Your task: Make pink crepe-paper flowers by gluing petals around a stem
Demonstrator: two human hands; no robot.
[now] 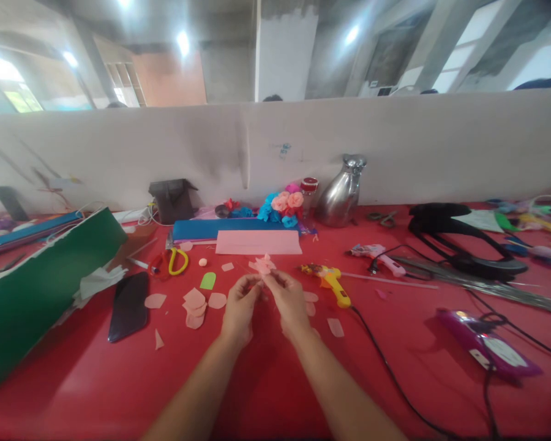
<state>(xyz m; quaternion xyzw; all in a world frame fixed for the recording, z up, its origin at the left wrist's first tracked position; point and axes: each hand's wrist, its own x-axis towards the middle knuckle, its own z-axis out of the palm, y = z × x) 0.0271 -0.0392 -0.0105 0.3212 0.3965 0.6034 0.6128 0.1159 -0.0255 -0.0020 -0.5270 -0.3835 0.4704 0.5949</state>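
Observation:
A small pink paper flower (263, 264) is held up in front of me above the red table. My left hand (241, 306) pinches at its base, fingers closed. From the other side my right hand (288, 301) is closed on it too, thumb against the lower petals. The fingers hide the flower's underside. Loose pink paper petals (194, 300) lie in a small pile left of my hands, beside a green rounded piece (208, 281). More petals (335, 327) are to the right. A yellow glue gun (333, 285) with a glue stick rests beyond my right hand.
Yellow-handled scissors (178, 261), a black phone (128, 306) and a green board (50, 294) stand or lie leftward. Pink and blue paper (258, 242), finished flowers (287, 201) and a metal jug (342, 193) are behind. Rightward are another glue gun (381, 257), cables and a purple box (489, 343).

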